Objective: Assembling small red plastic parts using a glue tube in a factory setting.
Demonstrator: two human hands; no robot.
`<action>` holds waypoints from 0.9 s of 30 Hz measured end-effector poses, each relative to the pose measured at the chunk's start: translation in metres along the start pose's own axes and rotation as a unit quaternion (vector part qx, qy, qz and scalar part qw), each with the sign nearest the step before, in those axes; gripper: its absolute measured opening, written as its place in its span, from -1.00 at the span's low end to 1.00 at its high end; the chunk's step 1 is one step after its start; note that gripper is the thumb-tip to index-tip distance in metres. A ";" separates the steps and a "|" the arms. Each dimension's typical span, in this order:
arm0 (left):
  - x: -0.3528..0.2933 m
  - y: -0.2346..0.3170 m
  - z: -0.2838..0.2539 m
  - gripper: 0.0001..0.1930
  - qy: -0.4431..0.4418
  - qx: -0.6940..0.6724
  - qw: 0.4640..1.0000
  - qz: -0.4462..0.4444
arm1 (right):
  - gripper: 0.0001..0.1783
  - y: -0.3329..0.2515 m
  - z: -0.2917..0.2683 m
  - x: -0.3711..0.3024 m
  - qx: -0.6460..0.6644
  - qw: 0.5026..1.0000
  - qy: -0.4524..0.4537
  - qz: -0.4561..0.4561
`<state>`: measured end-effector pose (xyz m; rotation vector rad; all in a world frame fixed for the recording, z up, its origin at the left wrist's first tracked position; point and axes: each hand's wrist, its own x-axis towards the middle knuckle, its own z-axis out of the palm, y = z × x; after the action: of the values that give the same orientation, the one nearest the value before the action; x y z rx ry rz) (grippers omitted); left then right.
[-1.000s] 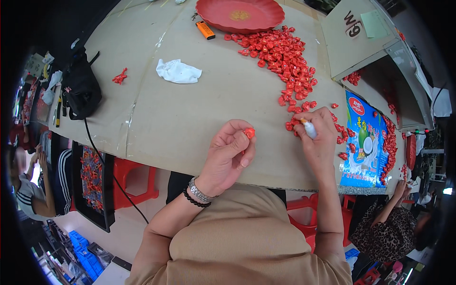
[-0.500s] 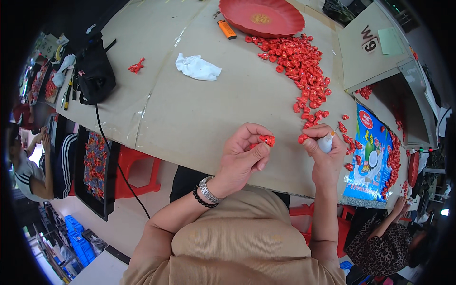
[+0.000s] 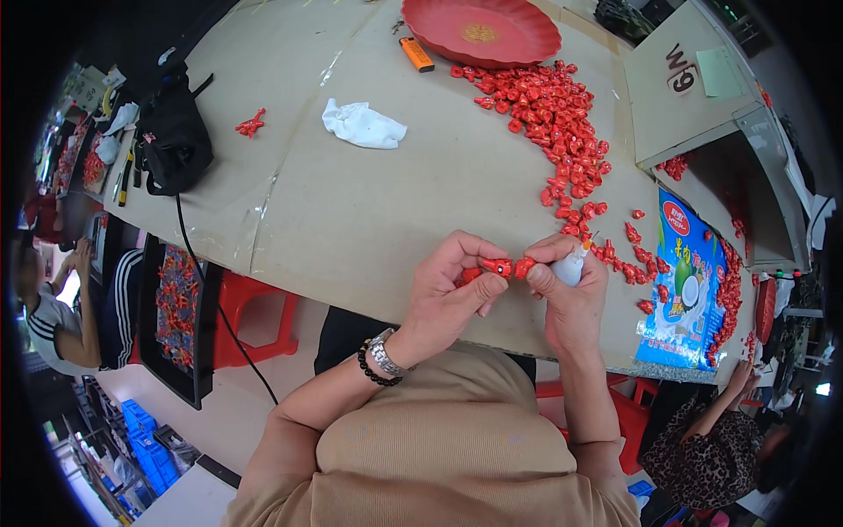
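Beige-topped table fills most of the view, a taped seam running across its left part. Grey open-fronted box on the far right, pale green note stuck to its side, red pieces around its opening. Seated person in leopard print beyond the table's right end; another person in a white top at far left, next to a long black tray of mixed red and dark parts.

Red scalloped dish at the far edge, gold motif in its centre. Heap of red pieces just below it, trailing nearer and thinning toward a blue printed sheet at right; more pieces line the sheet's right side. Black bag at the left end, cable hanging from it past the table edge.

Left hand over the near edge: thumb and forefinger grasp a red piece with an eye-like dot, other fingers curled behind. Right hand close beside: thumb and forefinger pinch a smaller red piece, end to end with the first; cannot tell whether they touch. White bottle with orange tip also in the right hand's grip, tip angled away from the body.

Crumpled white cloth mid-table. Orange lighter-shaped object near the dish. Lone branched red piece between bag and cloth.
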<state>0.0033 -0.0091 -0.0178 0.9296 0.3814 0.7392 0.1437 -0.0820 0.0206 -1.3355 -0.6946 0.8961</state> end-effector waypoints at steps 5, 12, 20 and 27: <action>0.000 0.000 0.000 -0.74 -0.005 0.012 1.000 -0.002 | -0.86 0.000 0.001 -0.001 0.011 1.000 0.001 0.012; -0.003 -0.004 -0.001 -0.77 -0.001 0.057 0.998 0.026 | -0.87 0.004 0.001 -0.002 0.038 0.999 -0.013 0.017; 0.000 -0.005 -0.003 -0.84 -0.015 0.109 0.993 0.039 | -0.88 0.012 -0.003 -0.001 0.085 0.996 -0.030 0.006; 0.000 -0.001 -0.007 -0.90 -0.009 0.099 0.995 0.034 | -0.86 0.017 0.004 0.001 0.101 0.994 -0.019 0.021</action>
<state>-0.0009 -0.0054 -0.0226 1.1388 0.4150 0.7641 0.1380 -0.0785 0.0038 -1.1586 -0.5896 1.0000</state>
